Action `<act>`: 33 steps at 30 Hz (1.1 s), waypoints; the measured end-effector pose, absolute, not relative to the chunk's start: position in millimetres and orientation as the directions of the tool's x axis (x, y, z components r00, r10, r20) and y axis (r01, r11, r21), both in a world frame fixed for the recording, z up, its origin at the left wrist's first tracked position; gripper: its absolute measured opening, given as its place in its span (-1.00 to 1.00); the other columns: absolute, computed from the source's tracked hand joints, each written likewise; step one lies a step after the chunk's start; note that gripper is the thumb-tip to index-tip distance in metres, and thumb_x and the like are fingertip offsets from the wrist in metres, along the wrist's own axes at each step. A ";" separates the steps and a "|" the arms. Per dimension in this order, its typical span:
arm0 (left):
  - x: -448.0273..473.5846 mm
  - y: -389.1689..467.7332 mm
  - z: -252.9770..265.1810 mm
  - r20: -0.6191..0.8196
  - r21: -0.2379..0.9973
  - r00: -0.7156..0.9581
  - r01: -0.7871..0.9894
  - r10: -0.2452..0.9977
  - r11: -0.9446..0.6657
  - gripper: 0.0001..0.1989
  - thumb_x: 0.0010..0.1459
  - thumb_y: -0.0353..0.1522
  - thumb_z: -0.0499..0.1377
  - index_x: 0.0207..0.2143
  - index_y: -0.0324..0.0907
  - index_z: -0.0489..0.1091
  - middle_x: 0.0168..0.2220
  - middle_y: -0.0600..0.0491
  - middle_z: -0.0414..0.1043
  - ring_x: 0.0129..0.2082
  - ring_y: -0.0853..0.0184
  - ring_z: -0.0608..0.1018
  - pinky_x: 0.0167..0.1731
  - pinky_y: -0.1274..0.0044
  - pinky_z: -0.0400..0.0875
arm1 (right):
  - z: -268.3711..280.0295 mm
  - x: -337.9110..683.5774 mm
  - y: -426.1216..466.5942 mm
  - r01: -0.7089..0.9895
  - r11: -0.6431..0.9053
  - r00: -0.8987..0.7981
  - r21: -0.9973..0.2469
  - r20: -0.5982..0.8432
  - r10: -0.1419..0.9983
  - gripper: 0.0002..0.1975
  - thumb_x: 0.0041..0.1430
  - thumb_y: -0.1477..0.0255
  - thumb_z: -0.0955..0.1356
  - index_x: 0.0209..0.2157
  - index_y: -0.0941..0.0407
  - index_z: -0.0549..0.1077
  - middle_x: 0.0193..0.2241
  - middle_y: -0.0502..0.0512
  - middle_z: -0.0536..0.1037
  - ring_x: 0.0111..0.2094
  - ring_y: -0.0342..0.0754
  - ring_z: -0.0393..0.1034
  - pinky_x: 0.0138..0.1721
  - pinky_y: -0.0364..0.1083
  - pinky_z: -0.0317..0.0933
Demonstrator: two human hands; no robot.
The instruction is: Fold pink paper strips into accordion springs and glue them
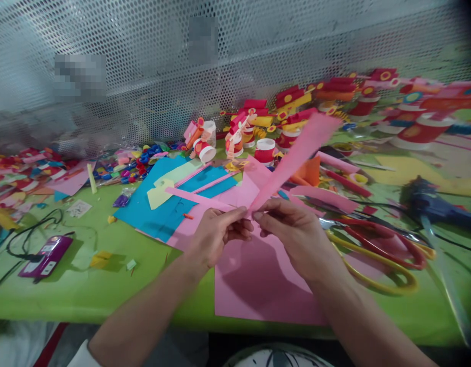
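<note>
Above a pink sheet (266, 285) my left hand (220, 229) and my right hand (292, 229) meet, fingertips pinched close together. Between them is a pink strip (292, 158) of paper or thin foam, its wide length rising to the upper right, blurred. A narrower pink length (199, 199) sticks out leftward from my left fingers; whether both are one piece is hidden by the fingers. Under it lie a blue sheet (143, 214) and a pale yellow cut piece (159, 193). Beside my right wrist rest red-handled scissors (418, 255) and yellow-handled scissors (407, 285).
A blue glue gun (441, 206) with a clear glue stick lies at the right. Several red-and-white cup figures (266, 150) line the back, by a perforated metal panel (151, 76). A purple power strip (46, 257) with black cables is on the green table (105, 295).
</note>
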State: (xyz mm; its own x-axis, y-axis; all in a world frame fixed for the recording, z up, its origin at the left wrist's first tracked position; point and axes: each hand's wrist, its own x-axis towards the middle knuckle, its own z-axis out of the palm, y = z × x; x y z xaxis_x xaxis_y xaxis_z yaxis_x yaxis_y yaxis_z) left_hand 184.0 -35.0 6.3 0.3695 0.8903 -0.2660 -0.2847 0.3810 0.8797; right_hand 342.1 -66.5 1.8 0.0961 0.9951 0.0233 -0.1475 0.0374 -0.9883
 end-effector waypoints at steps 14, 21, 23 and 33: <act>185.3 -35.4 8.3 -0.289 0.836 0.385 -0.345 0.877 0.427 -0.68 0.04 -0.17 0.42 -0.45 -0.29 0.60 -0.48 0.02 0.56 -0.49 0.45 0.55 -0.35 0.59 0.49 | -0.7 342.8 -70.7 0.298 0.284 0.123 -0.911 0.331 0.936 -0.80 0.24 0.50 0.34 -0.23 0.00 0.62 -0.26 0.04 0.55 -0.30 -0.06 0.45 -0.30 -0.05 0.32; 184.1 -34.5 7.9 -0.250 0.845 0.378 -0.364 0.891 0.392 -0.80 0.00 -0.29 0.46 -0.35 -0.23 0.64 -0.41 0.03 0.61 -0.43 0.42 0.58 -0.30 0.57 0.51 | 3.2 341.8 -71.7 0.171 0.186 0.179 -0.968 0.217 0.960 -0.84 0.26 0.39 0.38 -0.16 -0.01 0.60 -0.32 0.00 0.55 -0.41 -0.13 0.45 -0.35 -0.09 0.35; 183.6 -34.5 8.2 -0.225 0.864 0.354 -0.358 0.908 0.354 -0.80 0.01 -0.28 0.45 -0.37 -0.23 0.64 -0.44 0.04 0.59 -0.46 0.43 0.56 -0.32 0.56 0.50 | 5.3 342.5 -71.7 0.079 0.085 0.184 -0.993 0.098 0.978 -0.83 0.24 0.34 0.41 -0.14 -0.01 0.60 -0.35 -0.01 0.56 -0.44 -0.14 0.44 -0.36 -0.11 0.37; 185.7 -36.9 9.3 -0.030 0.954 0.342 -0.270 0.939 0.129 -0.80 0.14 -0.26 0.37 -0.26 -0.20 0.62 -0.36 0.01 0.62 -0.35 0.35 0.60 -0.23 0.47 0.54 | 5.4 344.8 -68.4 -0.026 0.056 0.098 -0.998 0.053 0.994 -0.77 0.13 0.20 0.50 -0.23 0.02 0.63 -0.38 0.02 0.56 -0.40 -0.13 0.35 -0.39 -0.14 0.32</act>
State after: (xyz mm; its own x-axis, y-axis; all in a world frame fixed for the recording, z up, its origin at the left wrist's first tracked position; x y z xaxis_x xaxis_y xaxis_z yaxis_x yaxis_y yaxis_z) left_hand 185.7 -36.9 9.3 0.3420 0.9392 -0.0299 -0.2697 0.1286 0.9543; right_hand 344.8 -68.4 5.4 0.0980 0.9938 0.0528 -0.0257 0.0556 -0.9981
